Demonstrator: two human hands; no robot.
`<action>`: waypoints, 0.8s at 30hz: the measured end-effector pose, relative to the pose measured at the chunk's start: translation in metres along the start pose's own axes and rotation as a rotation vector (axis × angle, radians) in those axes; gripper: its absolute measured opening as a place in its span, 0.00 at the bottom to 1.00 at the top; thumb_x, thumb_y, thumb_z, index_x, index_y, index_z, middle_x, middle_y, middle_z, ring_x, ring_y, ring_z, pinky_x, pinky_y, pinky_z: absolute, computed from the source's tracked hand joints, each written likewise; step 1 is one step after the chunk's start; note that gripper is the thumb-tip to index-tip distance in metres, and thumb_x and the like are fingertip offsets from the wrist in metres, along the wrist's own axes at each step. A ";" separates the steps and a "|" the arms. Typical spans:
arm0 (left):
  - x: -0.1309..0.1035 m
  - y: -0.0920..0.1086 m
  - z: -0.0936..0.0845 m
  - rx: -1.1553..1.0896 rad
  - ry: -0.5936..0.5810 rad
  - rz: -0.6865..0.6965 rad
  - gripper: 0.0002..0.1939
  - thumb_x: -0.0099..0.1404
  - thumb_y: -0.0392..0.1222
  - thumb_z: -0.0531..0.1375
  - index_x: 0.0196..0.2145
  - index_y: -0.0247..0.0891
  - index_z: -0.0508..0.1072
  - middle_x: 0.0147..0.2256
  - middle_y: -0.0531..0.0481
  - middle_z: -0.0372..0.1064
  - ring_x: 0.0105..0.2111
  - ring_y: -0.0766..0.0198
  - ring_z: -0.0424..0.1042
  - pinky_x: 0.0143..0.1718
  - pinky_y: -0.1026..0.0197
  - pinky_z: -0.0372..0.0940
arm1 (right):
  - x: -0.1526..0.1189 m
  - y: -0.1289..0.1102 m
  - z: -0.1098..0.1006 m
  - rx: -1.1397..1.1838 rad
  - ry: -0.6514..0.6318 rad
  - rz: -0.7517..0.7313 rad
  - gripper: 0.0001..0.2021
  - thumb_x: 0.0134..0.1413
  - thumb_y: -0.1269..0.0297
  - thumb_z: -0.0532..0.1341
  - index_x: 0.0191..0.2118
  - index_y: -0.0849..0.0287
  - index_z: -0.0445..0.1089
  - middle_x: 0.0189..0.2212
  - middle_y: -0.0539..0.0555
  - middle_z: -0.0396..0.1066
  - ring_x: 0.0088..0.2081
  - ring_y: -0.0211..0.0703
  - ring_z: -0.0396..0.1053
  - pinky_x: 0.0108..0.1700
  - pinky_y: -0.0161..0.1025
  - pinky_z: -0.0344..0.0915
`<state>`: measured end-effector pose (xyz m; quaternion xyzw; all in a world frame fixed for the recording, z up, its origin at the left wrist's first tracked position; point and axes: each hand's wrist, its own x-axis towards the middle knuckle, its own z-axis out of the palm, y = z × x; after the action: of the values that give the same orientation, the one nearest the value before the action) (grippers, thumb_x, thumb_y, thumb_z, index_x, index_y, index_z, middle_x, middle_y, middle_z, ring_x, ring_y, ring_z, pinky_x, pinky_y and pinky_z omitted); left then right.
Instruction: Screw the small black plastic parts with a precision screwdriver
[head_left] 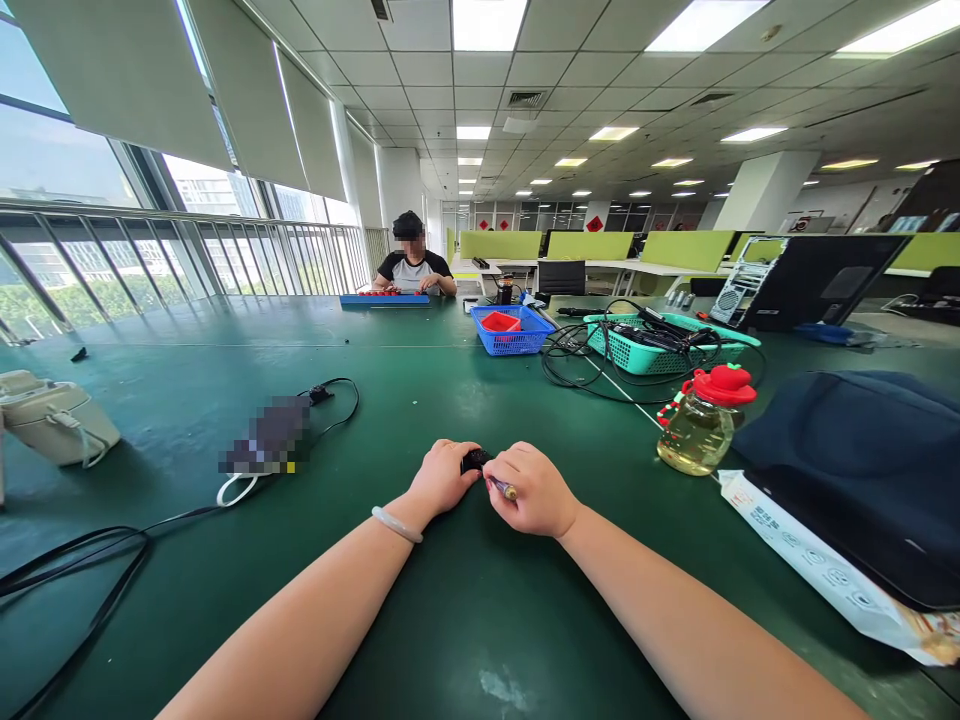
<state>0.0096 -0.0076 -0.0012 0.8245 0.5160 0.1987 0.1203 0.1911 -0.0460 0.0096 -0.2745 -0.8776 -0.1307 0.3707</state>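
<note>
Steadying left hand [444,478]: fingers curled against the small black object [474,460].
Right hand [534,492]: closed around a slim tool [508,491].
Black object: between the hands at the green worktop [465,610]; probably light, stiff, slippery; best pinched by its sides.

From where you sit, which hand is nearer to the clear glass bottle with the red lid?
Right. The right hand is left of the bottle, across some green tabletop; the left hand lies farther left, beyond the right one.
</note>
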 end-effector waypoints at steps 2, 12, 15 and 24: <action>0.000 -0.001 0.001 -0.004 0.002 -0.006 0.21 0.63 0.40 0.60 0.54 0.40 0.73 0.50 0.45 0.75 0.54 0.50 0.67 0.57 0.51 0.62 | 0.001 -0.002 0.001 -0.023 -0.044 -0.025 0.06 0.56 0.71 0.54 0.33 0.57 0.68 0.25 0.52 0.69 0.27 0.41 0.61 0.35 0.40 0.56; -0.002 0.002 -0.002 -0.023 -0.008 -0.014 0.22 0.62 0.37 0.59 0.54 0.38 0.73 0.49 0.44 0.75 0.54 0.50 0.66 0.57 0.51 0.62 | 0.001 -0.003 0.004 -0.077 -0.191 -0.100 0.05 0.53 0.70 0.56 0.30 0.58 0.69 0.25 0.51 0.67 0.26 0.39 0.59 0.33 0.39 0.52; -0.002 0.003 -0.003 -0.019 -0.014 -0.020 0.22 0.62 0.37 0.59 0.54 0.38 0.73 0.50 0.44 0.75 0.54 0.51 0.66 0.58 0.51 0.61 | -0.001 0.000 0.005 -0.071 -0.107 -0.082 0.06 0.54 0.71 0.56 0.31 0.58 0.69 0.24 0.51 0.68 0.26 0.40 0.59 0.34 0.40 0.54; -0.001 0.003 -0.002 -0.017 -0.019 -0.028 0.21 0.62 0.37 0.58 0.54 0.39 0.74 0.50 0.45 0.75 0.54 0.51 0.66 0.57 0.51 0.62 | 0.000 -0.002 0.003 -0.068 -0.047 -0.088 0.05 0.54 0.71 0.56 0.32 0.57 0.69 0.25 0.51 0.68 0.27 0.41 0.59 0.35 0.40 0.55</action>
<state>0.0103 -0.0094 0.0018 0.8180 0.5246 0.1935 0.1349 0.1883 -0.0468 0.0073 -0.2512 -0.8924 -0.1698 0.3343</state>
